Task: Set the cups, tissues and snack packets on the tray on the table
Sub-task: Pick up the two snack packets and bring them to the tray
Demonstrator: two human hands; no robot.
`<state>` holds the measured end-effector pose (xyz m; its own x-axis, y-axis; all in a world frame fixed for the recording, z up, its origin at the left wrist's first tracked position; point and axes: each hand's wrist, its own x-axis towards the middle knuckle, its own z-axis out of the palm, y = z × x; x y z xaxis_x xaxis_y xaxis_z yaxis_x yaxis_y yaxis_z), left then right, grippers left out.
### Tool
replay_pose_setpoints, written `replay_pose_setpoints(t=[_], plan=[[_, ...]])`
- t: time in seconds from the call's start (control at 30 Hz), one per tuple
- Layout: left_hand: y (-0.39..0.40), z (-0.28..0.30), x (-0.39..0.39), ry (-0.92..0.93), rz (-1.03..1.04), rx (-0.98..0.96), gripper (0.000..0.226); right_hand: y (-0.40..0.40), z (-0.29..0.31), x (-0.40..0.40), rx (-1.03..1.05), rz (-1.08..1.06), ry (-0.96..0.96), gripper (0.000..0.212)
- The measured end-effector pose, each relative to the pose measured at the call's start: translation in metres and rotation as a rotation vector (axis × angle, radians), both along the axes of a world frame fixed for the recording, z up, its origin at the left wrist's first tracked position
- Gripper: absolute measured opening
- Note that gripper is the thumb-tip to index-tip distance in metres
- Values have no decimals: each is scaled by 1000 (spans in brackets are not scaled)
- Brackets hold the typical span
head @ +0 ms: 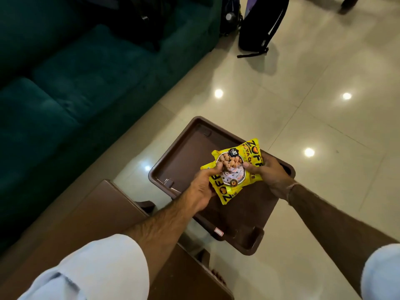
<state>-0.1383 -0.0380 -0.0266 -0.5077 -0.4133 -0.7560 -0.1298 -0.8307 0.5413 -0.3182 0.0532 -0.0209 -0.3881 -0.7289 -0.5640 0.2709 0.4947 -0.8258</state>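
Both hands, left hand [202,187] and right hand [269,177], grip yellow snack packets [234,169] between them.

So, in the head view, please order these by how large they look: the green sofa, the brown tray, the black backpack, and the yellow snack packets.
1. green sofa
2. brown tray
3. black backpack, but it stands farther away, so its real size is unsure
4. yellow snack packets, held over the tray by the left hand and right hand

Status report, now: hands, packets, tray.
Left hand and right hand both gripping two overlapping yellow snack packets. Packets held over the bare brown plastic tray, not set down. No cups or tissues in view; nothing obstructing.
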Motion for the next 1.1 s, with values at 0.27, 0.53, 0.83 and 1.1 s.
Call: replay_pose_setpoints(t=[0.27, 0.53, 0.83, 1.1], plan=[[-27, 84, 47, -33, 120, -166, 38, -31, 89, 14, -89, 108, -132, 48], [-51, 208, 119, 80, 227, -182, 34, -66, 220, 57, -212, 187, -146, 43], [-37, 327, 222, 429, 279, -212, 63, -99, 346, 150, -291, 386, -145, 47], [-5, 411, 326, 683, 368, -426, 88, -114, 428, 261, -365, 504, -132, 45]])
